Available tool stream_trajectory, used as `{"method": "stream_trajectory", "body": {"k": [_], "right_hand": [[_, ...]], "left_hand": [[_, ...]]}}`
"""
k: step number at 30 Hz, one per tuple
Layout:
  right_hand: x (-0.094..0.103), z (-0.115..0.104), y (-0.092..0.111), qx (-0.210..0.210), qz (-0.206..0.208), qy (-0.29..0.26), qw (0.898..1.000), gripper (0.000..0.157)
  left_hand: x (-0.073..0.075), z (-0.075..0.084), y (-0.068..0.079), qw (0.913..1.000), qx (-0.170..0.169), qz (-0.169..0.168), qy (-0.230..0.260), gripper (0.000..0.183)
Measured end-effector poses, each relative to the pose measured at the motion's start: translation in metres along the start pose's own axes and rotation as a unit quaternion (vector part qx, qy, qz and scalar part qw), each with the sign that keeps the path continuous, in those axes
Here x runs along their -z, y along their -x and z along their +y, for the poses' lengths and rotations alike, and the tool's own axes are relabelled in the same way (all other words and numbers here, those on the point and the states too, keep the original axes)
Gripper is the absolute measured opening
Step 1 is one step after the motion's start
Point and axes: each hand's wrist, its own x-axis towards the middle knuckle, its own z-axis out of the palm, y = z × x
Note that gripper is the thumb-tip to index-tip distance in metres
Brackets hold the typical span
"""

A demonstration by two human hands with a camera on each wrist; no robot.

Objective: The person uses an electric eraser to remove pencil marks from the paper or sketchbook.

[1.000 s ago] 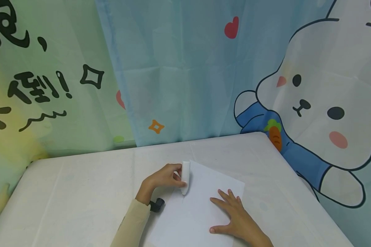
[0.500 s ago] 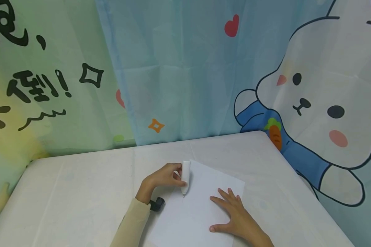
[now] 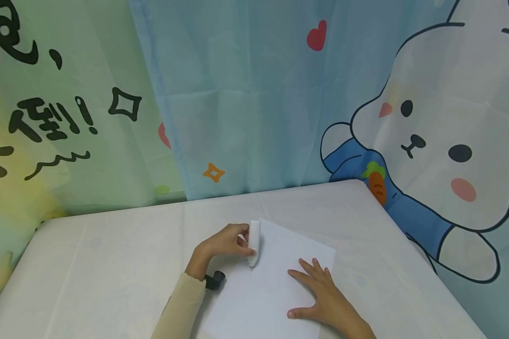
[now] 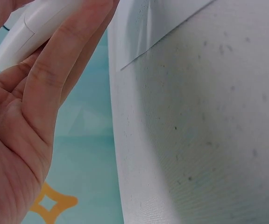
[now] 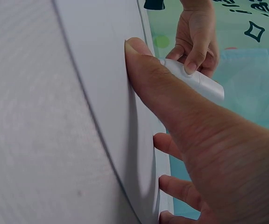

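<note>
In the head view my left hand (image 3: pixel 231 242) pinches a thick white pen-shaped tool (image 3: pixel 254 238) between thumb and fingers. The tool stands nearly upright, its narrow tip pointing down at a white sheet of paper (image 3: pixel 275 287); whether the tip touches the paper I cannot tell. My right hand (image 3: pixel 320 294) rests on the right part of the sheet, fingers spread. The right wrist view shows the thumb (image 5: pixel 146 70) on the paper, with the white tool and left hand beyond. In the left wrist view only the tool's rounded rear end (image 4: pixel 29 32) shows; its tip is hidden.
The paper lies at an angle on a table with a white cover (image 3: pixel 123 263). A black band with a small device (image 3: pixel 215 281) is on the left wrist. Behind the table hangs a printed curtain (image 3: pixel 246 117) with a cartoon rabbit.
</note>
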Motion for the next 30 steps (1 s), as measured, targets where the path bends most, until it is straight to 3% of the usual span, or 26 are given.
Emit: {"method": "stream_trajectory", "body": {"k": [30], "right_hand": [[-0.0002,0.0005,-0.0003,0.006,0.008,-0.004,1.000,0.090]], "left_hand": [[-0.0001,-0.0022,-0.0008,1.0000,0.002,-0.006,0.004,0.027]]}}
